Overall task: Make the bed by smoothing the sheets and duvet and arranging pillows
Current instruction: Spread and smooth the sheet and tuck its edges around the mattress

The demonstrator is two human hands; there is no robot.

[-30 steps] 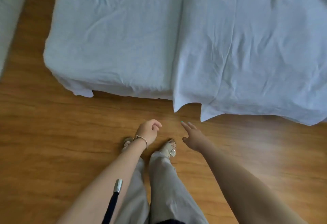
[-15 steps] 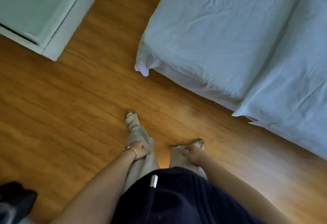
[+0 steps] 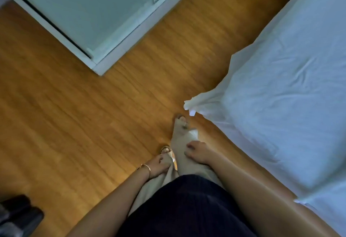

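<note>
The bed [image 3: 284, 91] with a creased white sheet fills the right side of the head view. A loose sheet corner [image 3: 194, 104] hangs off its near-left corner toward the floor. At the lower right a second white layer, the duvet edge [image 3: 322, 210], lies over the sheet. My left hand [image 3: 159, 163], with a thin bracelet at the wrist, hangs beside my trouser leg, fingers loosely curled and holding nothing. My right hand [image 3: 198, 151] hangs in front of my other leg, relaxed and empty. Both hands are away from the bed.
Wooden floor [image 3: 74, 124] stretches to the left and ahead. A white cabinet or door frame [image 3: 97, 21] stands at the upper left. A dark object [image 3: 18, 216] sits at the bottom left corner. My feet in sandals [image 3: 181, 122] stand close to the bed's corner.
The view has swung left along the bed's foot to its corner. My hands dropped from in front of me to my sides. The cabinet came into view.
</note>
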